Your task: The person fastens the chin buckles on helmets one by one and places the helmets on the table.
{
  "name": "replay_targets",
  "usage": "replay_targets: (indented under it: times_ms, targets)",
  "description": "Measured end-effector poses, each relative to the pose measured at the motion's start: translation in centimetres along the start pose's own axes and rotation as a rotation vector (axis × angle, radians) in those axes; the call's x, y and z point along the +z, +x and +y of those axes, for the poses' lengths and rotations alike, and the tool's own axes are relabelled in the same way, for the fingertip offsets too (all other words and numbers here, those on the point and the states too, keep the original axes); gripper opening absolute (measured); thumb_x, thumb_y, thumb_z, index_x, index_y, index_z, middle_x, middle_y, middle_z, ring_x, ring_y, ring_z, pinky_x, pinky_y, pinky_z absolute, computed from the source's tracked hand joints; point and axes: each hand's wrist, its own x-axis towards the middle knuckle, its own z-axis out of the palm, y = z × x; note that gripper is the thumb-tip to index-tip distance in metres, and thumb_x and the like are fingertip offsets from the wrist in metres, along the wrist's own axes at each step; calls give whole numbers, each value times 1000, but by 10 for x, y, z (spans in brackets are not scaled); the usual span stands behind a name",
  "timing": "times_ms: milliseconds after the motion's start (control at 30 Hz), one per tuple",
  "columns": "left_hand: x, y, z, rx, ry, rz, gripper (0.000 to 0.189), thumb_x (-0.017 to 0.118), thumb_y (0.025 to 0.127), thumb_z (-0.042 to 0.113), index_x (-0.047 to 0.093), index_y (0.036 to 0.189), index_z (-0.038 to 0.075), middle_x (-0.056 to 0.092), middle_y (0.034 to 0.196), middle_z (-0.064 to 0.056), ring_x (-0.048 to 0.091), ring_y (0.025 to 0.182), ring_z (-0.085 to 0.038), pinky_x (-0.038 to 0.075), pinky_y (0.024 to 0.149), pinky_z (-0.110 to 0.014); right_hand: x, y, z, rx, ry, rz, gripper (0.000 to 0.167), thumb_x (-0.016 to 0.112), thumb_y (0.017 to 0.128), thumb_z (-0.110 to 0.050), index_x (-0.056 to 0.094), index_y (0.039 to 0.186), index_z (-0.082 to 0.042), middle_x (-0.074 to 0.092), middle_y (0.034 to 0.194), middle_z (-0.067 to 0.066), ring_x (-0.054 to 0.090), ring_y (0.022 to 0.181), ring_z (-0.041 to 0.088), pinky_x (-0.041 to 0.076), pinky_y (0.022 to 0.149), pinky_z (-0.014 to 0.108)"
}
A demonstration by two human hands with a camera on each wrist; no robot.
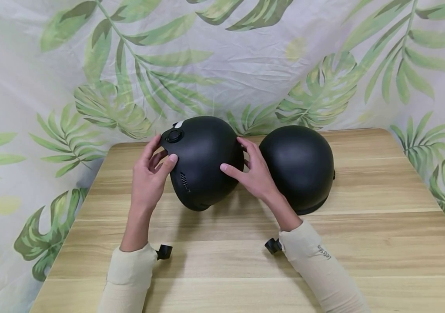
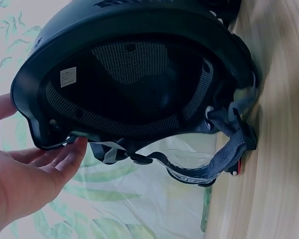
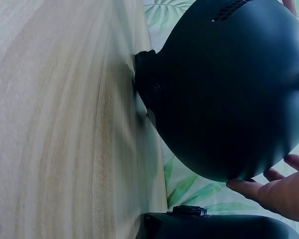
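Note:
A matte black helmet is tilted on its side, its opening turned toward my left hand. That hand grips the rim, its thumb on the shell and its fingers at the edge. Across the shell, my right hand holds the rounded side between spread thumb and fingers. The left wrist view shows the dark mesh lining, a white label inside, and a grey chin strap hanging at the table side. A second black helmet sits dome up, just right of my right hand.
Beneath everything is a wood-grain table. A leaf-patterned cloth hangs behind it and at its sides. Small black devices stick out from both beige sleeves above the tabletop.

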Motion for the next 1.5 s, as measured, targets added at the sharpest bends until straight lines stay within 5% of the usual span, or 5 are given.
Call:
replay_targets:
  times_ms: [267,800,1000,1200,1500]
  targets:
    - [5,1,1,34,42,-14,65,69,103,15,43,163,17,50,161,-10,62,131,-12,54,100,-13,3,-1,0,21,54,-28,89,78,92,-42,33,166,-21,29,172,7,35,157,36,39,122,66]
    - [18,-1,-9,107,40,-26,54,65,105,11,55,156,22,57,157,-2,63,136,-18,54,104,-17,17,-2,-1,52,59,-20,89,81,92,-37,33,166,-19,34,168,8,40,155,34,45,121,54]
    - [21,-2,-8,154,75,-47,58,70,102,9,55,156,22,61,151,-3,60,138,-20,53,112,-27,14,-2,-4,47,35,-7,89,80,93,-39,33,166,-19,35,167,10,40,155,34,45,121,56]
    - [21,-4,-7,190,111,-80,61,71,99,8,53,157,17,61,152,-7,58,141,-23,39,126,-43,13,-1,-5,34,15,3,87,79,93,-39,34,166,-19,35,167,10,41,155,33,45,121,57]
    - [22,-6,-5,199,73,-168,65,66,99,6,49,161,19,57,158,-7,53,146,-25,45,115,-21,9,-4,-8,-26,-1,24,83,79,93,-35,39,163,-17,35,168,8,38,156,28,41,123,59]
